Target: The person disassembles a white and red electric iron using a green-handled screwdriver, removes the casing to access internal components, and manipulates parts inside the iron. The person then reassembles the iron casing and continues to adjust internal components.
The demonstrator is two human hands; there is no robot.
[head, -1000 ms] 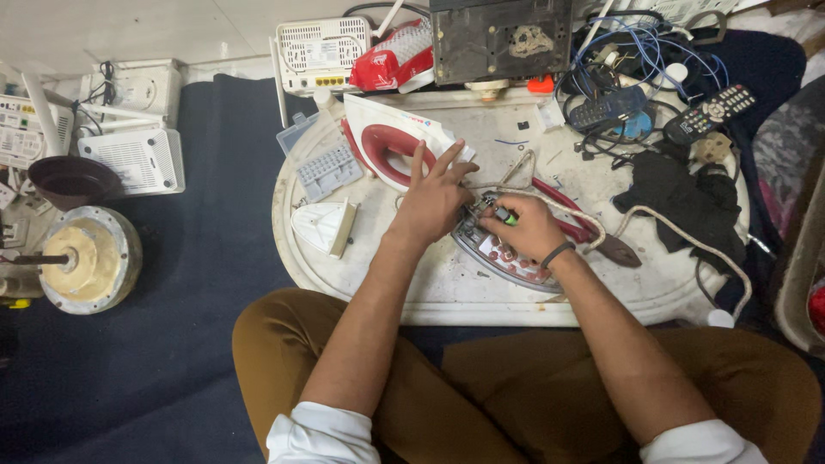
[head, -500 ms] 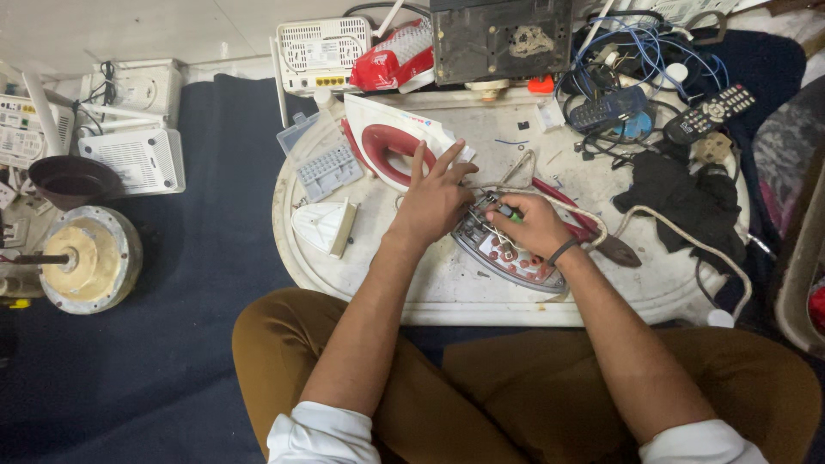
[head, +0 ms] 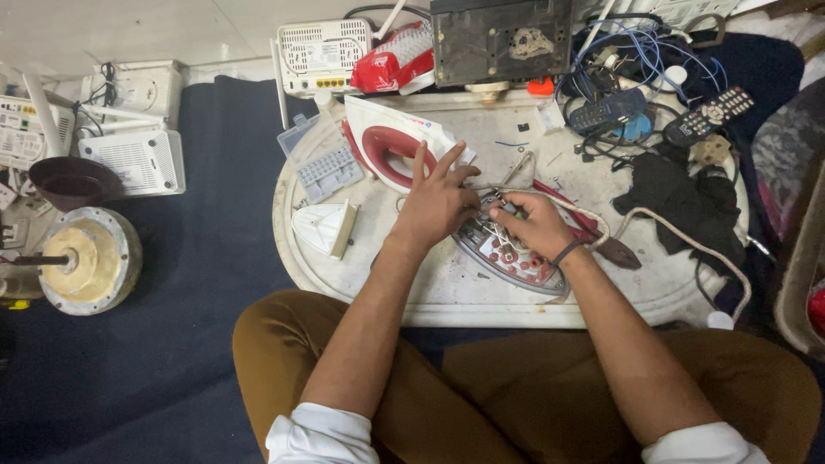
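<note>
Two hands work over one opened iron base (head: pixel 514 251), a pointed metal plate with reddish parts and wiring showing on top. It lies near the middle of the oval white surface (head: pixel 412 296), toward the front edge. The left hand (head: pixel 436 199) rests on the base's pointed end with fingers spread. The right hand (head: pixel 537 225) is curled, its fingertips pinching a small tool with a green handle (head: pixel 509 208) against the base.

One red-and-white iron cover (head: pixel 391 153) lies just behind the left hand. One clear parts box (head: pixel 324 161) and one small white wedge-shaped piece (head: pixel 325 228) sit to the left. Two remotes (head: pixel 679 116) lie among blue wires (head: pixel 623 51) at the back right, beside a black cloth (head: pixel 683 202).

The surface is crowded at the back and right; bare room remains along the front left edge.
</note>
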